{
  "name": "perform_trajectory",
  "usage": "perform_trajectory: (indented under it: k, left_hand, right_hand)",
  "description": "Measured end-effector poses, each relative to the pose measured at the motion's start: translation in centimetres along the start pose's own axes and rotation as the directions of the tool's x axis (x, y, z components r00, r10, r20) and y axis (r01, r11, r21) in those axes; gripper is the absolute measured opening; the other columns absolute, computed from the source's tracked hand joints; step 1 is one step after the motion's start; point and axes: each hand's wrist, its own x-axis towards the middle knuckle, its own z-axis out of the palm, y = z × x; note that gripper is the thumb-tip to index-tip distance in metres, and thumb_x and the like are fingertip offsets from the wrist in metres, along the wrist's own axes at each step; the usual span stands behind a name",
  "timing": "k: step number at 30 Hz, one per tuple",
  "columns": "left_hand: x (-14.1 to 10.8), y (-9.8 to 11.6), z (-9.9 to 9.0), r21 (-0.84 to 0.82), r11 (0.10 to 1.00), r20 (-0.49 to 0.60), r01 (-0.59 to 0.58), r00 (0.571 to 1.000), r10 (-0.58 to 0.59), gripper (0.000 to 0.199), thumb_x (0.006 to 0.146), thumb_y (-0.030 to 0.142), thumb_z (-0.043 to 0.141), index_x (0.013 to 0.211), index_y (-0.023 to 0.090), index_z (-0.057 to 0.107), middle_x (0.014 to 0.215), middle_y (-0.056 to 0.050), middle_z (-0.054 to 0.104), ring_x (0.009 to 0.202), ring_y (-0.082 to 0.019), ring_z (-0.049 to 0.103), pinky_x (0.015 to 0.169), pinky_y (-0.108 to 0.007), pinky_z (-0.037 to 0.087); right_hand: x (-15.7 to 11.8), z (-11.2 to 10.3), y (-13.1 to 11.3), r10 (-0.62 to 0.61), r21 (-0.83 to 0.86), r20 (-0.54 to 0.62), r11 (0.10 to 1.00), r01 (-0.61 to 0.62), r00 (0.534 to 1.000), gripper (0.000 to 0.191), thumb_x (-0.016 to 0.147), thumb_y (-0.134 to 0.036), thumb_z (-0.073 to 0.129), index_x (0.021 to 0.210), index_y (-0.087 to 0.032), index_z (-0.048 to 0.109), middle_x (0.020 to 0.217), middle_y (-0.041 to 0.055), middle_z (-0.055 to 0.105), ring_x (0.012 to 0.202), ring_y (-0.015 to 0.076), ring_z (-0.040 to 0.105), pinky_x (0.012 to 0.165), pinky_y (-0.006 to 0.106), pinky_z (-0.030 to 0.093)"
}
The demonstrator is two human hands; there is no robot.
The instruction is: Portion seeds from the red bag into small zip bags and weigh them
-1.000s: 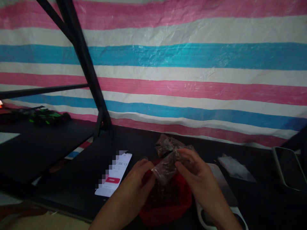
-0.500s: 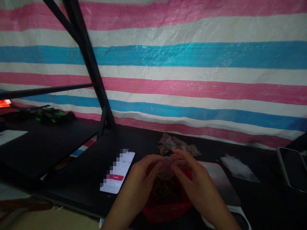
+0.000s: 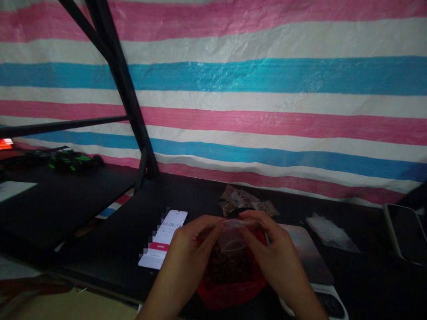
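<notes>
A small clear plastic bag [image 3: 232, 238] is pinched between my two hands, above a red container [image 3: 222, 297] of small brown pieces [image 3: 228, 264]. My left hand [image 3: 196, 242] grips the bag's left edge, thumb and fingers pressed together. On the right edge, my right hand [image 3: 267, 235] holds it the same way. Just behind the hands lie several filled bags [image 3: 245, 201] with brown contents. To the right of my right hand is a scale [image 3: 310, 258] with a flat plate, partly covered by that hand.
A lit phone [image 3: 160, 242] showing a timer lies left of my left hand. Flat clear bags [image 3: 332, 232] and a dark device [image 3: 405, 233] are at the right. A black metal frame [image 3: 125, 93] stands at the left, near a green and black model car [image 3: 71, 160].
The clear bag now hangs lower and more spread out over the container. Both hands have shifted slightly apart, the left one now overlapping the phone's edge.
</notes>
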Motion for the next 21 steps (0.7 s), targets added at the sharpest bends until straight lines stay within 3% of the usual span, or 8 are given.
perform_trajectory:
  k: [4, 7, 10, 13, 15, 18, 21]
  left_hand:
    - [0.0, 0.0, 0.1, 0.056, 0.998, -0.111, -0.02, 0.994, 0.026, 0.025, 0.089, 0.046, 0.07, 0.097, 0.027, 0.083, 0.098, -0.003, 0.085, 0.091, -0.024, 0.079, 0.081, -0.029, 0.063]
    - [0.3, -0.3, -0.2, 0.065, 0.997, -0.22, -0.03, 0.975, 0.044, 0.041, 0.083, 0.051, 0.073, 0.115, 0.026, 0.079, 0.097, -0.003, 0.084, 0.09, -0.024, 0.08, 0.079, -0.03, 0.065]
    - [0.5, -0.9, -0.9, 0.131, 0.99, -0.252, -0.051, 0.964, 0.083, 0.043, 0.086, 0.054, 0.071, 0.116, 0.025, 0.078, 0.094, -0.004, 0.082, 0.085, -0.024, 0.079, 0.077, -0.031, 0.064]
    - [0.4, -1.4, -1.7, 0.191, 0.98, -0.237, -0.05, 0.967, 0.096, 0.041, 0.089, 0.057, 0.068, 0.111, 0.024, 0.079, 0.089, -0.004, 0.081, 0.079, -0.023, 0.077, 0.068, -0.029, 0.063]
    - [0.3, -1.7, -2.1, 0.218, 0.974, -0.244, -0.056, 0.964, 0.11, 0.041, 0.09, 0.058, 0.067, 0.11, 0.025, 0.079, 0.088, -0.004, 0.08, 0.077, -0.023, 0.077, 0.061, -0.027, 0.06]
    - [0.2, -1.8, -2.5, 0.253, 0.965, -0.253, -0.074, 0.957, 0.14, 0.039, 0.088, 0.057, 0.066, 0.104, 0.024, 0.08, 0.087, -0.005, 0.08, 0.077, -0.023, 0.077, 0.058, -0.026, 0.06]
    - [0.3, -1.6, -2.6, 0.268, 0.958, -0.283, -0.097, 0.943, 0.174, 0.037, 0.084, 0.055, 0.066, 0.098, 0.024, 0.08, 0.085, -0.005, 0.081, 0.074, -0.023, 0.078, 0.056, -0.026, 0.06]
  right_hand:
    - [0.2, -0.2, 0.4, -0.045, 0.024, -0.019, 0.999, 0.045, 0.999, 0.02, 0.091, -0.029, 0.07, 0.11, -0.027, 0.075, 0.092, 0.0013, 0.079, 0.087, 0.0206, 0.076, 0.081, 0.03, 0.06]
    - [0.9, -2.2, 1.1, -0.081, 0.07, -0.247, 0.992, 0.101, 0.966, 0.027, 0.088, -0.037, 0.075, 0.111, -0.025, 0.068, 0.085, 0.0001, 0.075, 0.077, 0.0182, 0.072, 0.072, 0.029, 0.058]
    - [2.0, -6.6, 2.7, -0.033, 0.107, -0.497, 0.989, 0.099, 0.867, 0.049, 0.078, -0.048, 0.083, 0.113, -0.027, 0.056, 0.084, -0.0013, 0.074, 0.074, 0.0182, 0.07, 0.069, 0.029, 0.056]
    - [2.9, -12.2, 5.5, 0.06, -0.02, -0.693, 0.995, -0.102, 0.719, 0.058, 0.072, -0.053, 0.081, 0.114, -0.026, 0.052, 0.09, 0.0042, 0.077, 0.082, 0.0239, 0.074, 0.073, 0.034, 0.058]
    - [3.2, -15.4, 7.5, 0.109, -0.225, -0.738, 0.891, -0.394, 0.666, 0.055, 0.077, -0.053, 0.071, 0.119, -0.023, 0.052, 0.096, 0.0106, 0.078, 0.08, 0.0282, 0.075, 0.069, 0.039, 0.058]
    - [3.3, -18.3, 9.6, 0.109, -0.328, -0.761, 0.786, -0.524, 0.64, 0.057, 0.072, -0.04, 0.069, 0.121, -0.014, 0.059, 0.101, 0.0229, 0.077, 0.096, 0.0411, 0.075, 0.084, 0.053, 0.058]
    - [3.3, -19.4, 10.2, 0.052, -0.434, -0.751, 0.713, -0.551, 0.658, 0.063, 0.072, -0.035, 0.065, 0.127, -0.005, 0.061, 0.121, 0.0336, 0.072, 0.127, 0.0509, 0.063, 0.107, 0.067, 0.045]
